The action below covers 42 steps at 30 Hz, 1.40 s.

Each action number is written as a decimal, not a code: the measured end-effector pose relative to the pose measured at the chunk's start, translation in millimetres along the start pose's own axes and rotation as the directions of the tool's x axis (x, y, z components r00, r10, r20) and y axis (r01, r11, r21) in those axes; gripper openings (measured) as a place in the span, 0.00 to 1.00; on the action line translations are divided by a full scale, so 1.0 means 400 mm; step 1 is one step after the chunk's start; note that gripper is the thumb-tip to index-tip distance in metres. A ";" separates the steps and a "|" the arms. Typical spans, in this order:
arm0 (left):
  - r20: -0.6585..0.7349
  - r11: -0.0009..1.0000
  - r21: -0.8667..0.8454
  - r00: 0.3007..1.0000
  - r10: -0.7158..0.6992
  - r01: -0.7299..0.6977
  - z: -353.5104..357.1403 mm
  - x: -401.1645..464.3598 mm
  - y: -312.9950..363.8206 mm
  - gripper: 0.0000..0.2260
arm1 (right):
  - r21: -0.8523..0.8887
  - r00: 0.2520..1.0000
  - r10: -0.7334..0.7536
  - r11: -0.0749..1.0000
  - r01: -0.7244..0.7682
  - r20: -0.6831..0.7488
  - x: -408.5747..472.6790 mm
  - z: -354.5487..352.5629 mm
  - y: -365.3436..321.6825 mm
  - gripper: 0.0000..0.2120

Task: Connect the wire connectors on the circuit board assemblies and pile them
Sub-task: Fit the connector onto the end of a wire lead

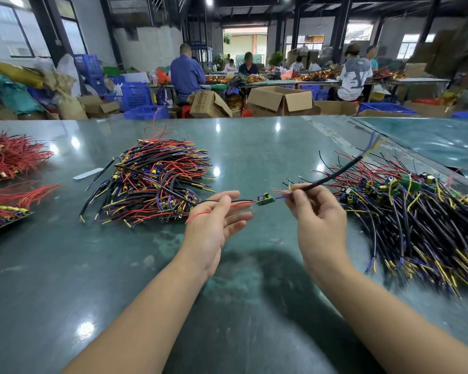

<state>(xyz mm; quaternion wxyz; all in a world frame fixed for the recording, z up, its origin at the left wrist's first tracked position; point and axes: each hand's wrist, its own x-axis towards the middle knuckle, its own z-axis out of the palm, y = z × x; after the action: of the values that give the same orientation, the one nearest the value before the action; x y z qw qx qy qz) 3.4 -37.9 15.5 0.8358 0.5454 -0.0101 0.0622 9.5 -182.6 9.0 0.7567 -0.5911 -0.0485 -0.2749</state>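
Observation:
A small green circuit board (265, 200) hangs in the air between my hands above the green table (254, 163). My right hand (319, 220) pinches its black sheathed cable (335, 174), which rises up and to the right, ending in blue and yellow leads. My left hand (214, 225) has straight, spread fingers; the board's thin red and black wires (241, 202) lie across them. A pile of wired board assemblies (152, 182) lies to the left. A second, larger pile (416, 220) lies to the right.
Bundles of red wires (11, 168) lie at the table's far left on dark trays. A white strip (88, 173) lies near the left pile. Beyond the table's far edge are cardboard boxes (281, 99), blue crates (135, 95) and several seated people at other benches.

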 end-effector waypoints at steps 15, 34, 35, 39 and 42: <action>-0.014 0.944 -0.278 0.982 -0.191 0.179 -0.023 0.011 0.019 0.04 | 0.553 0.937 0.279 0.825 -0.120 -0.213 0.068 -0.045 -0.027 0.12; -0.031 0.984 0.117 0.991 -0.128 0.131 -0.043 0.010 0.026 0.03 | 0.379 0.935 0.227 0.918 -0.113 -0.272 0.088 -0.075 -0.025 0.13; -0.022 0.984 0.128 0.993 -0.119 0.121 -0.042 0.010 0.025 0.03 | 0.341 0.944 0.204 0.934 -0.107 -0.260 0.091 -0.078 -0.029 0.13; 0.025 0.587 0.796 0.976 0.216 -0.150 -0.057 0.015 0.011 0.07 | 0.191 0.989 0.060 0.981 -0.033 -0.138 0.083 -0.072 -0.031 0.10; 0.263 0.083 0.937 0.842 0.472 -0.339 -0.042 -0.004 0.010 0.08 | 0.059 0.999 -0.047 0.997 0.048 -0.002 0.057 -0.047 -0.024 0.09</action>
<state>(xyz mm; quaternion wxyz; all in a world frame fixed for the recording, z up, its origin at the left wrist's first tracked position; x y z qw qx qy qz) 0.6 -21.0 12.4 0.2597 0.9109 -0.0747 0.3118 19.4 -209.4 20.7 0.7671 -0.5671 -0.0702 -0.2916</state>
